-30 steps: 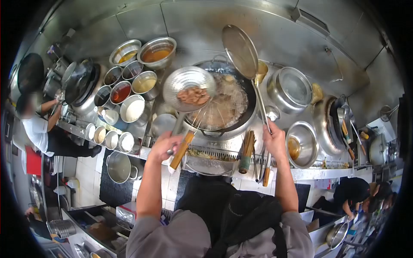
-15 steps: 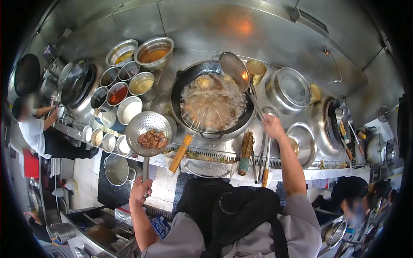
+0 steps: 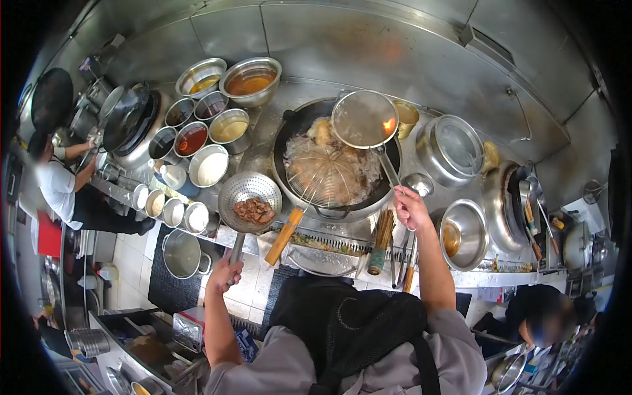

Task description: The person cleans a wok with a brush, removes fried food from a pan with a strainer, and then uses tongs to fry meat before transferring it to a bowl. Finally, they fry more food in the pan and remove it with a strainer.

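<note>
Head view: our left hand (image 3: 224,272) grips perforated ladle (image 3: 249,201) of fried pieces (image 3: 255,210) beside wok (image 3: 336,160) – oil drains clear; right hand (image 3: 409,207) closed on mesh skimmer (image 3: 364,119) over bubbling oil – ready to scoop

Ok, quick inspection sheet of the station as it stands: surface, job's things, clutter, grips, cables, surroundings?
Surface: steel cooking range, wet and greasy.
Job's things: perforated ladle holding brown fried pieces, off to the left of the wok; fine mesh skimmer above the bubbling oil; wire strainer resting in the wok.
Clutter: sauce bowls, seasoning cups, chopsticks holder.
Grips: left hand closed on ladle handle; right hand closed on skimmer handle.
Cables: nothing seen.
Surroundings: co-workers left and lower right.
</note>
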### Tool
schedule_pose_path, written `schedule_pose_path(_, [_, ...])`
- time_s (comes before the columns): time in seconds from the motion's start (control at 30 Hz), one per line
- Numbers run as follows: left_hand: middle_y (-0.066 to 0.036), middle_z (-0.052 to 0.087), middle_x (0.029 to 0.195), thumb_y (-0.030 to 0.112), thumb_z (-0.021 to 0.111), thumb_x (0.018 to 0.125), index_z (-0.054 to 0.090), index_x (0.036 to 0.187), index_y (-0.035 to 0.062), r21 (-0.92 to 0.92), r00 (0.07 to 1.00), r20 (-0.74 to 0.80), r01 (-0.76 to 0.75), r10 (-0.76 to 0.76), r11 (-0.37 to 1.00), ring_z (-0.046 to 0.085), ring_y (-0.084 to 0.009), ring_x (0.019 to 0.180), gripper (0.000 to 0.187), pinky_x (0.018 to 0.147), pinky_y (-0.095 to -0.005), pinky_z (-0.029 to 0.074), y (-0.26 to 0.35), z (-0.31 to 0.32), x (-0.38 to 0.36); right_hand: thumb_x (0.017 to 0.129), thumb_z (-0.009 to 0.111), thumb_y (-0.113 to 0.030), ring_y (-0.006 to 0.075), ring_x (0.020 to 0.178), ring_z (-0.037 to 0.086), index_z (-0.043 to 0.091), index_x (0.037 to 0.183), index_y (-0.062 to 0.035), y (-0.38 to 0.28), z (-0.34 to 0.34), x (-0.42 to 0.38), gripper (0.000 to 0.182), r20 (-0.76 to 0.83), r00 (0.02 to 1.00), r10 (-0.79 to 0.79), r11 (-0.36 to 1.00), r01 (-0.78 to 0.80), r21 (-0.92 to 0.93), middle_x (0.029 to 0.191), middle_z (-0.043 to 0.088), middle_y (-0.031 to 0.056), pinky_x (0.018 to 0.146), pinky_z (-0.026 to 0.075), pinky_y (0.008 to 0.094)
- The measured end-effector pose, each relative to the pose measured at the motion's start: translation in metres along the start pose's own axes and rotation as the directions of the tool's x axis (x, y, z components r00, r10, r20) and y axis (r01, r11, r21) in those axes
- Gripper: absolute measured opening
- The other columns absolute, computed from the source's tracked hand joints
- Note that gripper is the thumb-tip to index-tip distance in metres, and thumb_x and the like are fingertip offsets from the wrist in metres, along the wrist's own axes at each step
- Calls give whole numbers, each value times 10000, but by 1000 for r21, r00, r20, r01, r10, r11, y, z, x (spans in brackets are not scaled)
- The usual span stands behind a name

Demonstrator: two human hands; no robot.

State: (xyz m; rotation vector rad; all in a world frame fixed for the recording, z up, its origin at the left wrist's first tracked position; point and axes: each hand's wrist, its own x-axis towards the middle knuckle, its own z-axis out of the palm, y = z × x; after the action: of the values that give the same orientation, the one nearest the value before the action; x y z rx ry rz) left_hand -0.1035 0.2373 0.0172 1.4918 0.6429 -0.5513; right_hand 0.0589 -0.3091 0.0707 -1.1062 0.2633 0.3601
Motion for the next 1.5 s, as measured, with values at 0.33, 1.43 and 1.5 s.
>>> schedule_pose_path(0.33, [-269,589,1158,262,722,814,531,1258,-25,673,712,-37,-501,701,545,529,-412,1139,562,980,-459,431,27,57,34,973,548,-156,80,363,378,545,1154,-48,-45,19,-32,210,-95,988,-125,907,75,-414,605,524,16,305,303,263])
schedule_pose_path(1.43, [-276,420,1442,67,508,876,342,1452,-36,715,695,477,-663,537,222,422,-394,1335,608,1084,-403,339,84,97,11,845,513,-50,386,899,663,619,1225,-86,-34,17,-183,396,-70,898,-434,18,-69,-997,924,675,236,830,535,481])
schedule_pose_path(1.5, [-275,468,1400,102,534,838,326,1473,4,737,642,476,-664,601,127,502,-409,1250,675,1033,-410,394,94,110,-14,843,513,-43,379,927,657,613,1237,-76,-30,9,-181,407,32,864,-502,29,54,-998,953,672,237,829,534,468])
